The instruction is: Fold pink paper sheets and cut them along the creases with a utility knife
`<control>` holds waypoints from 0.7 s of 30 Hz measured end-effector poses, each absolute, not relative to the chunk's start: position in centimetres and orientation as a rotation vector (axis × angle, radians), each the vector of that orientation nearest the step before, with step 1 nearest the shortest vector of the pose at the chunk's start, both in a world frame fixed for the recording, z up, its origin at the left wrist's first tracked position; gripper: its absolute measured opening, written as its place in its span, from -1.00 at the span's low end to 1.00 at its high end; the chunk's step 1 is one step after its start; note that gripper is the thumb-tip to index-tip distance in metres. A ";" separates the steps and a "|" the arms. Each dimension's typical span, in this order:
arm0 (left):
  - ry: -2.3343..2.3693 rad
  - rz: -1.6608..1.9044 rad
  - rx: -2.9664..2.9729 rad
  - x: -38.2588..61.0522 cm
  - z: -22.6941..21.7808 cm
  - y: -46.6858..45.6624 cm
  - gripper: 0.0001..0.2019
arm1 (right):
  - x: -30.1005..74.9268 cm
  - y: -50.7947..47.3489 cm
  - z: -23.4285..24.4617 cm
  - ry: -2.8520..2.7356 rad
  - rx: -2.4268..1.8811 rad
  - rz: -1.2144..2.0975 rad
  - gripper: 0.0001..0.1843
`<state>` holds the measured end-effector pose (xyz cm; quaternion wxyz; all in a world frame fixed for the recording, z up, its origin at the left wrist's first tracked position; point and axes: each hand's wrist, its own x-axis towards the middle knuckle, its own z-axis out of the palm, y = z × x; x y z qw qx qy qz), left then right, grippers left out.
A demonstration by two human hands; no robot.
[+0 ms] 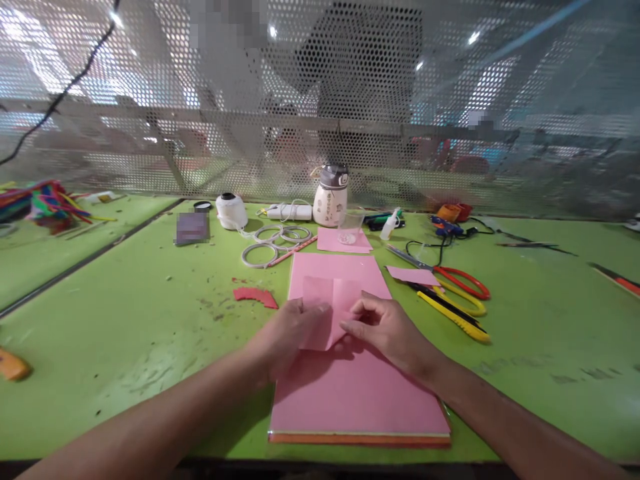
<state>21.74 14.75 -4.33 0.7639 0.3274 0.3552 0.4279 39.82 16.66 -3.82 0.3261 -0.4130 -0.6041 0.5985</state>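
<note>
A small folded pink paper square (330,303) lies on a stack of pink paper sheets (350,393) in the middle of the green table (125,333). My left hand (287,333) pinches the square's left lower edge, fingers closed on it. My right hand (385,327) pinches its right edge with thumb and forefinger. Both hands rest over the stack.
Red-handled scissors (450,273), a yellow utility knife (455,319) and a pink scrap (413,275) lie to the right. A red paper piece (255,297) lies to the left. A white bottle (330,197), tape roll (231,211), wire coils (273,243) and a plastic cup (350,227) stand behind. A perforated metal screen (320,100) backs the table.
</note>
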 end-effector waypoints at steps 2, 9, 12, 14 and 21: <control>0.759 0.920 0.742 21.8 -4.2 14.7 -0.80 | 39.8 16.7 -3.8 -1.598 -1.099 1.514 -0.61; 0.800 0.914 0.810 21.3 -4.1 14.6 -0.71 | 40.0 16.8 -4.0 -1.678 -1.166 1.367 -0.69; 0.820 0.904 0.837 20.9 -4.3 14.7 -0.71 | 40.1 16.8 -3.9 -1.710 -1.155 1.311 -0.70; 0.833 0.920 0.843 20.9 -4.4 14.7 -0.73 | 40.1 16.8 -3.9 -1.756 -1.146 1.223 -0.71; 0.737 0.952 0.815 21.9 -4.4 14.3 -0.64 | 40.0 16.6 -4.1 -1.756 -1.142 1.196 -0.72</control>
